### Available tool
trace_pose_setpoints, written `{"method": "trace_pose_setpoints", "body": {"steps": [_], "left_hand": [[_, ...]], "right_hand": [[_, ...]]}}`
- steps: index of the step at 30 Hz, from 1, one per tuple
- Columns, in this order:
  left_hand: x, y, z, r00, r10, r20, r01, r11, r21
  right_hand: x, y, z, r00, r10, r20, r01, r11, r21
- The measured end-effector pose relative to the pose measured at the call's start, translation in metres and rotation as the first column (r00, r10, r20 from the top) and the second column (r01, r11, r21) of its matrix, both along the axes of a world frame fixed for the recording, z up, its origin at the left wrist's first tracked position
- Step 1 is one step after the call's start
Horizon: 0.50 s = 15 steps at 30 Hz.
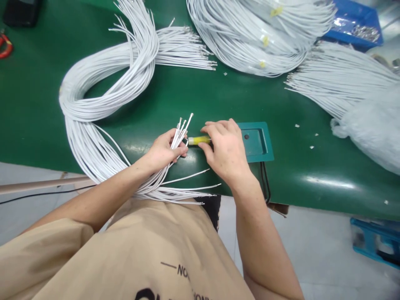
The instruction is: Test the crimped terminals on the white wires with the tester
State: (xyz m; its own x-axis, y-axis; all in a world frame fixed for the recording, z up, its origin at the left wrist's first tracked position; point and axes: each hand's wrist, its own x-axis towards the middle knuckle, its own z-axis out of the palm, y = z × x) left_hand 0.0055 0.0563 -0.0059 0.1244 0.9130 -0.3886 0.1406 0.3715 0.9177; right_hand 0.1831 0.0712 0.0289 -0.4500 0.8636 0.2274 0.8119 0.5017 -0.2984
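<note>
My left hand is closed around a small bunch of white wires, their metal-tipped ends fanning up and right from my fingers. My right hand pinches a short yellow sleeve that lies between the two hands, close to the wire ends. The wires in my left hand run back into a large looped bundle of white wires on the green table. A few loose ends stick out below my wrists at the table's front edge.
A teal fixture plate sits just right of my right hand. More white wire bundles lie at the back, with a blue parts tray and a plastic bag at right. Red-handled tool at far left.
</note>
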Motion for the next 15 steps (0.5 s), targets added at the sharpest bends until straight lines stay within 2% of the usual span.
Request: {"method": "trace_pose_setpoints", "body": {"steps": [3,7,9,15], "left_hand": [[-0.004,0.000,-0.001,1.000,0.004,0.013,-0.005,1.000,0.005],[-0.014,-0.002,-0.001,0.999,0.038,0.013,-0.039,0.997,0.064],[-0.021,-0.003,0.000,0.999,0.031,0.039,-0.033,0.998,0.059],[-0.033,-0.005,0.005,0.987,0.067,0.143,-0.063,0.997,-0.033]], "right_hand": [[-0.017,-0.017,-0.001,0.997,-0.002,-0.079,0.003,1.000,0.010],[-0.045,-0.045,-0.011,0.978,0.186,-0.091,-0.183,0.982,0.045],[-0.055,-0.054,-0.016,0.973,0.220,-0.076,-0.215,0.975,0.063],[-0.060,-0.063,-0.020,0.968,0.249,-0.034,-0.247,0.967,0.060]]}}
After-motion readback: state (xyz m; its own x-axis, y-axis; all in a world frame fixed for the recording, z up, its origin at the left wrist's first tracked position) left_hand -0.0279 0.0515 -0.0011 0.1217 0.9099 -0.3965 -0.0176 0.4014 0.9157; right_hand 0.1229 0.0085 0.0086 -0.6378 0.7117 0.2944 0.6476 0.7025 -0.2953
